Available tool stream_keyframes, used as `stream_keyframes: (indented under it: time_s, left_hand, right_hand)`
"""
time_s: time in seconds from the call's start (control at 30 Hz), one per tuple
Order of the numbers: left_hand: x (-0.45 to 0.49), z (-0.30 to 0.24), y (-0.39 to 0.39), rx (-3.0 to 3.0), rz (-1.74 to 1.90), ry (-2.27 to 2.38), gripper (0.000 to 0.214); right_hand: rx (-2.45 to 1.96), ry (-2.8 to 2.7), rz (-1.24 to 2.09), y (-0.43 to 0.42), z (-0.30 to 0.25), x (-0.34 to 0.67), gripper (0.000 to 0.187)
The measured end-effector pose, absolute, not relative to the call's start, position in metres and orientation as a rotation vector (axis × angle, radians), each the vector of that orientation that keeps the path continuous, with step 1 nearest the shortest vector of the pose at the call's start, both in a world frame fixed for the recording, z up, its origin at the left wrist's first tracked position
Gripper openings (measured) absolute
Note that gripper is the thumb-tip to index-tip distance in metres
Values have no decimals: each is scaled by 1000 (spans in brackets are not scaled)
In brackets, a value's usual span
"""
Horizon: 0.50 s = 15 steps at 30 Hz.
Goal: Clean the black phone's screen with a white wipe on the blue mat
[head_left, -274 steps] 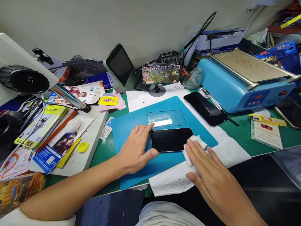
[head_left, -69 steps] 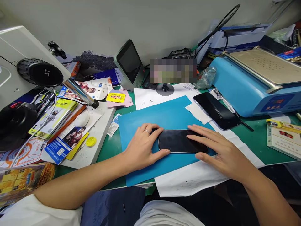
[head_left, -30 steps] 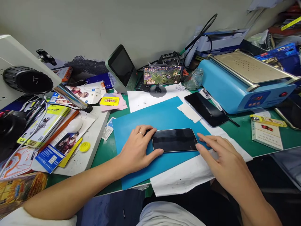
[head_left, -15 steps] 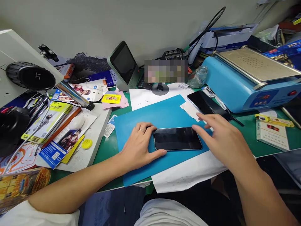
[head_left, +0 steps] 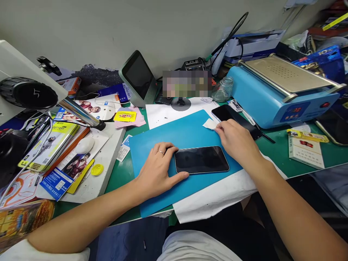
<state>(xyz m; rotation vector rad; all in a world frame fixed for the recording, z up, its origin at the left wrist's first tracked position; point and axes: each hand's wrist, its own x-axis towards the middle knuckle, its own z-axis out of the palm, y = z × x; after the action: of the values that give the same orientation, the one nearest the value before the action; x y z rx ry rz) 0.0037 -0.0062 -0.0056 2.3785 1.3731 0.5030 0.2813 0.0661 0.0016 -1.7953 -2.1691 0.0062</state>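
Observation:
A smartphone (head_left: 201,159) with a dark screen lies face up on a blue mat (head_left: 185,132). My left hand (head_left: 160,168), a ring on one finger, grips the phone's left end, its thumb along the near edge and its fingertips at the far left corner. My right hand (head_left: 237,139) is beyond the phone on the right, its thumb and fingers pinched on a small white tissue (head_left: 210,124) at the mat's far right corner. Partly hidden behind that hand, a second dark phone (head_left: 228,112) lies on the green bench.
A blue heating plate machine (head_left: 272,98) and a glass jar (head_left: 224,89) stand at the right, with a white box (head_left: 306,150) nearer. On the left are a microscope stand (head_left: 84,112) and stacked packets (head_left: 51,145). A small display (head_left: 140,78) stands at the back.
My right hand has moved away from the phone's right end, up and left to the white tissue, and its fingers have closed on it. My left hand stays at the phone.

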Motion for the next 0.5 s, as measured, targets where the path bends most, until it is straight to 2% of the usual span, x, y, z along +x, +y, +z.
stream_keyframes:
  time_s: [0.33, 0.5]
  left_hand:
    - [3, -6, -5, 2376, 490, 1356, 61]
    - [4, -5, -5, 2369, 490, 1358, 60]
  right_hand:
    - [-1455, -2163, 146, -48, 6, 277, 17]
    - [-1335, -2269, 68, -55, -7, 264, 38]
